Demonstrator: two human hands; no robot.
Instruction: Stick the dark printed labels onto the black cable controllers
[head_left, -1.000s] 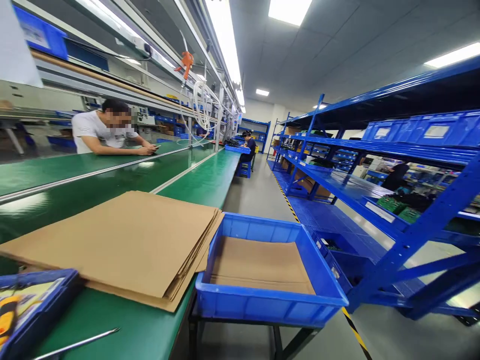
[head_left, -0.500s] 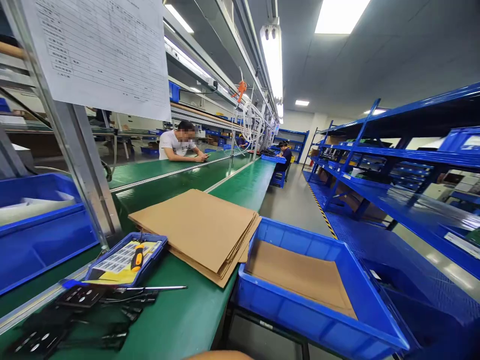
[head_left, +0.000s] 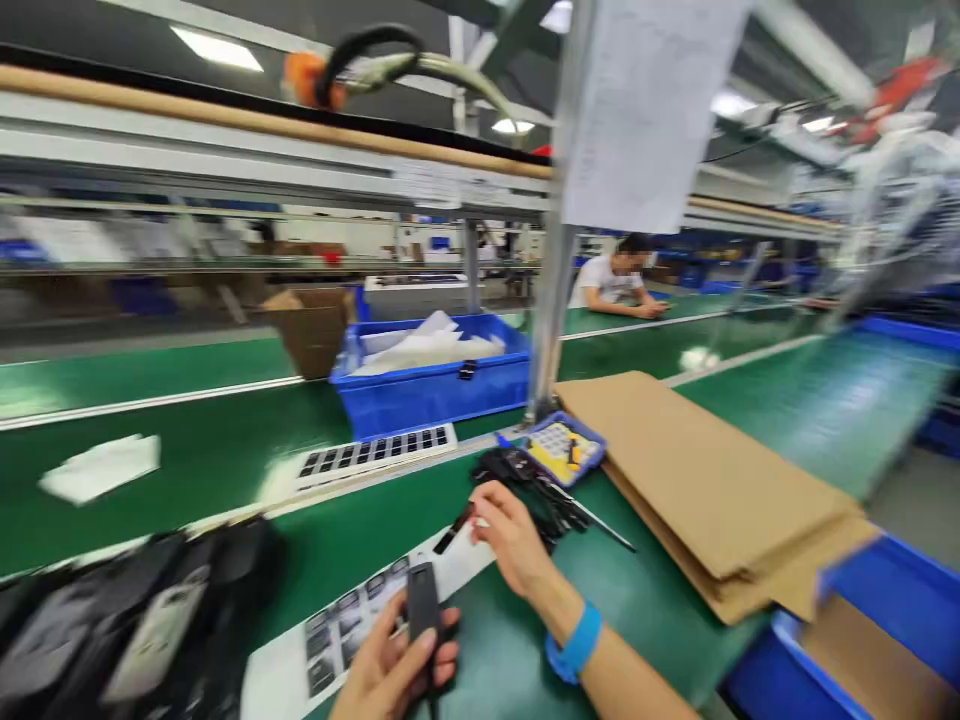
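My left hand (head_left: 394, 668) is at the bottom edge, fingers wrapped around a small black remote-like device (head_left: 424, 610). My right hand (head_left: 514, 535), with a blue wristband (head_left: 576, 645), reaches forward over the green bench, fingers spread and close to a thin dark stick (head_left: 454, 528) and a pile of black parts (head_left: 532, 485). A white sheet of printed labels (head_left: 352, 620) lies under both hands. The picture is blurred by motion.
A stack of flat cardboard (head_left: 705, 480) lies at right beside a small blue tray (head_left: 559, 445). A blue bin (head_left: 431, 385) with white sheets, a keypad strip (head_left: 375, 452), black items (head_left: 127, 625) at left and a seated person (head_left: 611, 285) are in view.
The view has swung left and down from the aisle to the bench. Both of my hands have come into sight, the left one holding the black device.
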